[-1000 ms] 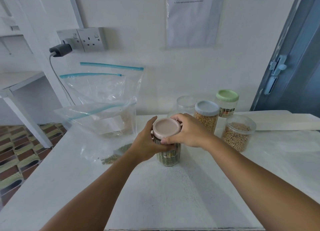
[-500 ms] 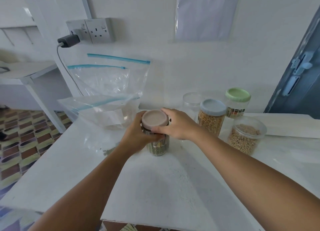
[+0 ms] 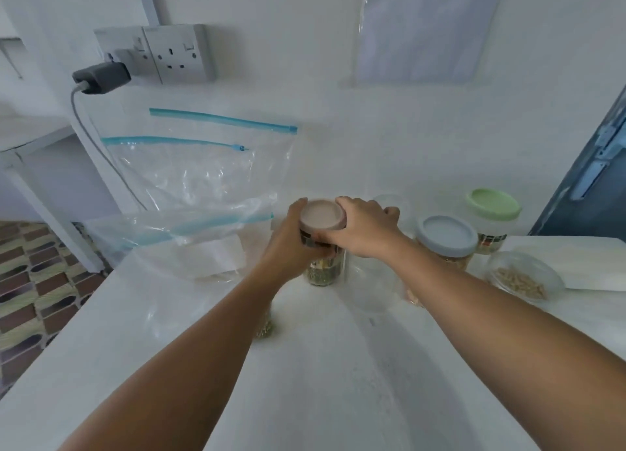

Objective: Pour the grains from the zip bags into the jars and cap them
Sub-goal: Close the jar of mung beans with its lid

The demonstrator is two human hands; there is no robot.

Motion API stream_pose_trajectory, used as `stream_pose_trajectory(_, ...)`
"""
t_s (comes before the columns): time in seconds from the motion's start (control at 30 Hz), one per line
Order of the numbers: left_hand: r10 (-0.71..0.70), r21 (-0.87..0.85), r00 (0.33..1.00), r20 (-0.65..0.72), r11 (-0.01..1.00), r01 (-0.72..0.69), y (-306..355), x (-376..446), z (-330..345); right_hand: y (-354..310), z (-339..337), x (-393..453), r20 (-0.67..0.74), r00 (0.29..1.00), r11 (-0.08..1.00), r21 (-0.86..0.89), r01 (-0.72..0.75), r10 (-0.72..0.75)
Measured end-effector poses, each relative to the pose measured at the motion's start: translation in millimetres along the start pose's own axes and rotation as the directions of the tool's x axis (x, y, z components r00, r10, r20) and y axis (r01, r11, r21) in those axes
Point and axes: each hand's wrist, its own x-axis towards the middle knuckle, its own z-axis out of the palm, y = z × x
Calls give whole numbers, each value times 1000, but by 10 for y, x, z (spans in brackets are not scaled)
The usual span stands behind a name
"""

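A clear jar of green grains (image 3: 322,271) stands on the white table (image 3: 321,366), topped by a pale pink lid (image 3: 321,215). My left hand (image 3: 288,247) grips the jar's body from the left. My right hand (image 3: 362,228) curls round the lid's rim from the right. Clear zip bags with blue seals (image 3: 189,193) lean against the wall at the left; one (image 3: 189,247) lies slumped in front. A little pile of green grains (image 3: 265,328) shows beside my left forearm.
Right of the held jar stand a grey-lidded jar (image 3: 445,244) of pale grains, a green-lidded jar (image 3: 493,220), an open jar of pale grains (image 3: 523,279) and an empty clear jar (image 3: 389,206). A wall socket with a charger (image 3: 101,76) is at upper left. The table's left edge drops to a tiled floor.
Both hands and the lidded jar have slid farther back on the table, toward the wall. The grip on jar and lid is the same. The camera has tilted and moved closer.
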Motion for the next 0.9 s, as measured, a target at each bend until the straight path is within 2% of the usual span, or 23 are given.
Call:
stream_pose_trajectory(0.33, 40, -1, 976, 213, 999, -40, 52, 740, 48, 139, -76, 327, -103, 979, 979, -92, -185, 175)
stream_pose_trajectory(0.6, 26, 36, 963, 267, 999, -37, 100, 865, 45, 210, -58, 354, -99, 983, 973, -160, -169, 155)
stream_pose_trajectory(0.77, -2, 15, 983, 182, 1000, 0, 127, 679, 138, 291, -108, 90, -88, 994, 936, -339, -96, 70)
stream_pose_trajectory(0.9, -70, 1, 997, 36, 998, 70, 43, 321, 303, 377, -211, -247, 78, 996, 885, -465, 5, 36)
